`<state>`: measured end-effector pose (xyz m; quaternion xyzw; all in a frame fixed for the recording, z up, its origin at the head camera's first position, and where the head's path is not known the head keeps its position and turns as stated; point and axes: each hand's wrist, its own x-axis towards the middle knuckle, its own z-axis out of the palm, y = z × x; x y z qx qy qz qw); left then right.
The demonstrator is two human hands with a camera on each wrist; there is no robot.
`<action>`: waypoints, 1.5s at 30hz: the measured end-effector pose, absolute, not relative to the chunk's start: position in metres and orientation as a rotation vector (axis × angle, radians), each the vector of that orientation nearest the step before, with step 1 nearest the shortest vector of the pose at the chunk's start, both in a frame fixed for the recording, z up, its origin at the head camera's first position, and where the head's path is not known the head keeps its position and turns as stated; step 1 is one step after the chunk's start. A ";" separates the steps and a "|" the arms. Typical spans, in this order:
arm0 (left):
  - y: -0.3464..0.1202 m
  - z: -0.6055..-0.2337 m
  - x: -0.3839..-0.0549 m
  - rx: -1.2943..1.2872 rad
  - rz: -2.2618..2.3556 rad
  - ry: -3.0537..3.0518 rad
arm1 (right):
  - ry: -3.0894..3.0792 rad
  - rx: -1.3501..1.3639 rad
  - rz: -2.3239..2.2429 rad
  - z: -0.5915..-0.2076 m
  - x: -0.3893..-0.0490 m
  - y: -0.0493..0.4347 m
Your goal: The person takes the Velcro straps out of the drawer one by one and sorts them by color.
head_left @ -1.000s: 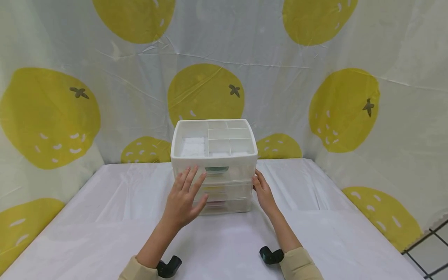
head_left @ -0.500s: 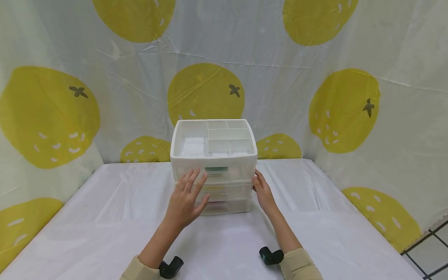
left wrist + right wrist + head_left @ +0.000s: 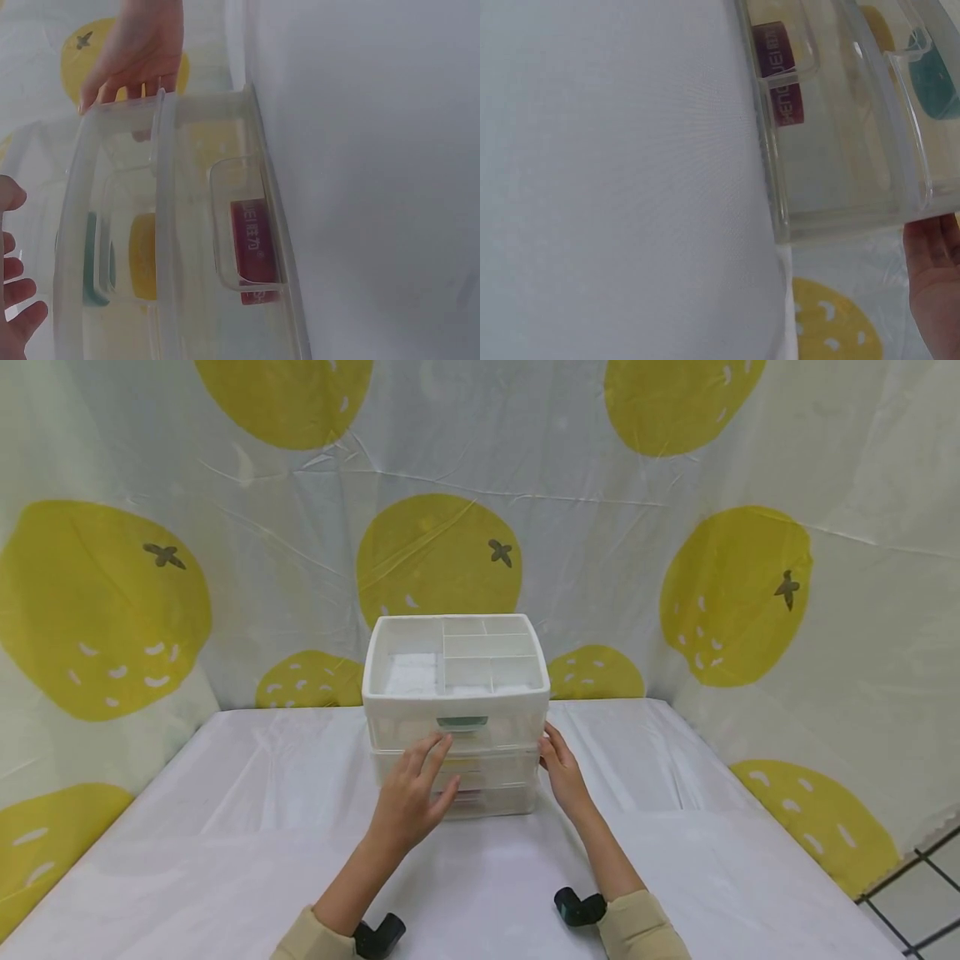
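A small drawer unit (image 3: 455, 696) with a white compartmented top and three see-through drawers stands on the table. My left hand (image 3: 410, 793) is in front of it, fingers spread and slightly bent, fingertips just below the top drawer's handle (image 3: 462, 723). Whether they touch the front, I cannot tell. On the unit's right side rests my right hand (image 3: 566, 779), also visible past the drawers in the left wrist view. Through the clear fronts show a dark red item (image 3: 255, 241) with white lettering at the bottom, a yellow item (image 3: 142, 255) and a green item (image 3: 932, 79).
A white cloth (image 3: 480, 881) covers the table. Behind and at both sides hangs a pale curtain (image 3: 585, 552) with big yellow fruit prints. Each wrist carries a black device (image 3: 580, 907). A dark grid on pale flooring (image 3: 926, 902) appears at the lower right.
My left hand has shifted right and slightly down across the drawer fronts, its fingers drawing closer together and bending toward the top drawer's handle. My right hand stays at the unit's side.
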<state>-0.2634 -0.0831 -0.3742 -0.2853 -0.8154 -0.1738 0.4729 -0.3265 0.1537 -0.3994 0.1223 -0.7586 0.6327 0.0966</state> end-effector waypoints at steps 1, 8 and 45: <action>-0.081 -0.374 -0.263 -0.697 -0.459 -1.992 | -2.248 0.360 1.869 -0.399 -0.326 0.154; -0.065 -0.373 -0.255 -0.630 -0.984 -2.122 | -2.247 0.345 1.874 -0.400 -0.327 0.154; -0.043 -0.342 -0.251 -0.172 -3.060 -0.908 | -2.233 0.364 1.910 -0.401 -0.327 0.155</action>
